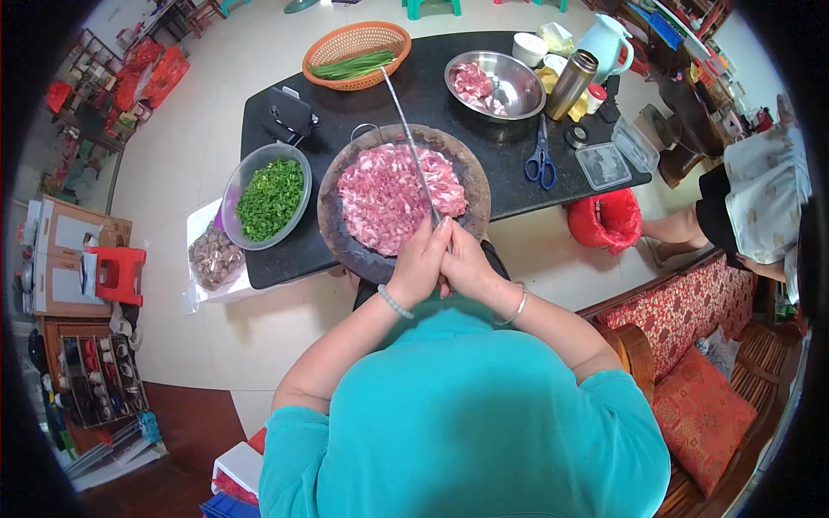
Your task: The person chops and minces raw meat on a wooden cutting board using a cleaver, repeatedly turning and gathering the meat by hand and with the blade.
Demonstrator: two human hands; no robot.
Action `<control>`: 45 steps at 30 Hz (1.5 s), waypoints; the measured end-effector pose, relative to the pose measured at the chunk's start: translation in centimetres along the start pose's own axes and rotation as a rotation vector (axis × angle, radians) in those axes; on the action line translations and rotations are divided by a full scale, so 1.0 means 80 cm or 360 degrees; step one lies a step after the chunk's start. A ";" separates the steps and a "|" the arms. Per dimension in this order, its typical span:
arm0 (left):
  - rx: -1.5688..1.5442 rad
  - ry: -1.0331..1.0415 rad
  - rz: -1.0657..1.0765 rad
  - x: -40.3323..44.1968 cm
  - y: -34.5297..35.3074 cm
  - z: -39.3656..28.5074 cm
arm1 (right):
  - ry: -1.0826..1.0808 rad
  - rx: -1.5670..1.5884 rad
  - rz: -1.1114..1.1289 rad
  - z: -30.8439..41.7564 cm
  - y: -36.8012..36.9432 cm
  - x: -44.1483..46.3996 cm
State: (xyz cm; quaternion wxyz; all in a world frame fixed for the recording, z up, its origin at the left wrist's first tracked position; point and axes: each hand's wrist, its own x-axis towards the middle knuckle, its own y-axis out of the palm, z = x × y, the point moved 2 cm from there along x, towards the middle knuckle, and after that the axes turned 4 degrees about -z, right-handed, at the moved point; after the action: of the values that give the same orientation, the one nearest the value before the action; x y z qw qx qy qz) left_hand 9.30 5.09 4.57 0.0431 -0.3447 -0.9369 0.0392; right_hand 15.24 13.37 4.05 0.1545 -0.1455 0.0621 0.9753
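A knife (408,129), its blade seen nearly edge-on, points away from me over a round chopping board (474,173). Both my left hand (420,261) and my right hand (471,266) are closed together around its handle at the board's near edge. Chopped raw meat (380,194) covers most of the board under the blade, with a thicker heap on the right side. The handle is mostly hidden by my fingers.
Left of the board stands a bowl of chopped greens (269,198). Behind are an orange basket (358,36) with long green stalks and a metal bowl (516,82) holding meat. Scissors (541,160) and a steel flask (572,86) lie rightward. A person (751,190) stands at right.
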 end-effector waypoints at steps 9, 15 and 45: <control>-0.0152 -0.0544 0.0257 -0.003 0.000 -0.021 | 0.0078 0.0096 -0.0010 0.019 0.000 -0.020; -0.0355 -0.1020 0.0434 0.007 0.004 0.082 | 0.0478 0.0274 0.0015 -0.056 -0.005 0.023; -0.0228 -0.0471 0.0178 -0.006 0.004 -0.002 | 0.0146 0.0092 0.0000 0.010 0.002 -0.018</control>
State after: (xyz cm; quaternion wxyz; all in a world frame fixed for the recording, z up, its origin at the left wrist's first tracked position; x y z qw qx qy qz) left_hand 9.92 5.01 4.69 -0.1223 -0.3889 -0.9128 0.0249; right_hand 16.28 12.98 5.27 0.1556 -0.1854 0.0974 0.9654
